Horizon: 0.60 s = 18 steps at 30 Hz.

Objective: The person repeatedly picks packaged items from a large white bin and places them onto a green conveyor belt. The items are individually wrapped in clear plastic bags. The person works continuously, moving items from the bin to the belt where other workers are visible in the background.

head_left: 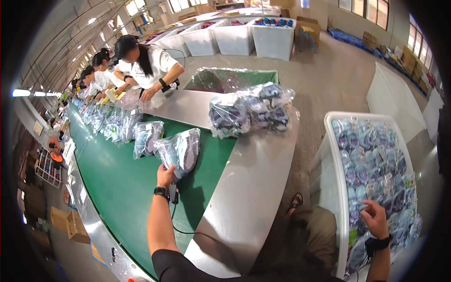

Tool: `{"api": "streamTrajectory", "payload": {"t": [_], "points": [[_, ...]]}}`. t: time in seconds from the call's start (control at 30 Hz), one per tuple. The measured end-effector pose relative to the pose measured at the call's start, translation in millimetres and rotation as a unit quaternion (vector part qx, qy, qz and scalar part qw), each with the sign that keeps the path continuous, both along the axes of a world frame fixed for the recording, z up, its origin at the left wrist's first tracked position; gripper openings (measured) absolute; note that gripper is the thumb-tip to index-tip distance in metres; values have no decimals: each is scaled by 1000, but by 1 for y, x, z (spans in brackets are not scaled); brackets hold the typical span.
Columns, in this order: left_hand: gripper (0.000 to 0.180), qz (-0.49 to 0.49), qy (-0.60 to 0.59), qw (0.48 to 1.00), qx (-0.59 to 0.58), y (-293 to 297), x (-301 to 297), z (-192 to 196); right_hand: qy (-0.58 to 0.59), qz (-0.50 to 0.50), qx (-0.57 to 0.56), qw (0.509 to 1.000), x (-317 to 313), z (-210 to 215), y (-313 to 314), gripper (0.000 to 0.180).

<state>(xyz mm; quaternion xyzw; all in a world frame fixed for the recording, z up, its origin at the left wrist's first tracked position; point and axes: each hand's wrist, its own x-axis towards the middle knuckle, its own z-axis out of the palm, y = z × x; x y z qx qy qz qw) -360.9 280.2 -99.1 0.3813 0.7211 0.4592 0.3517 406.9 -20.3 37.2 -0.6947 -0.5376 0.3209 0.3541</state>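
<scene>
My left hand (166, 176) grips the lower end of a clear plastic bag with a pair of grey-blue and purple shoes (181, 152), held above the green conveyor belt (124, 183). Just beyond it, another bagged pair of shoes (147, 138) lies on the belt. At the right, my right hand (375, 218) hovers over a white bin (332, 188), its fingers loosely bent and apart with nothing seen in them. Rows of bagged shoes (371, 164) fill that bin. Both wrists wear black bands, each with a cable.
Several bagged shoes (251, 110) are heaped on the metal table end (263, 160). More bagged pairs (115, 124) line the belt toward co-workers, the nearest a person in a white shirt (162, 66). White bins (272, 40) stand at the back. A green crate (270, 76) sits behind the table.
</scene>
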Motion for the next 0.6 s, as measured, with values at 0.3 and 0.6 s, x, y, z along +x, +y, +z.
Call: {"api": "streamTrajectory", "payload": {"t": [0.3,0.6], "points": [[45,-89,-136,987,16,-157,97,41,-25,85,55,995,-24,12,-25,35],[85,-132,-154,979,28,-171,186,64,-18,189,129,973,-54,34,-22,36]]}}
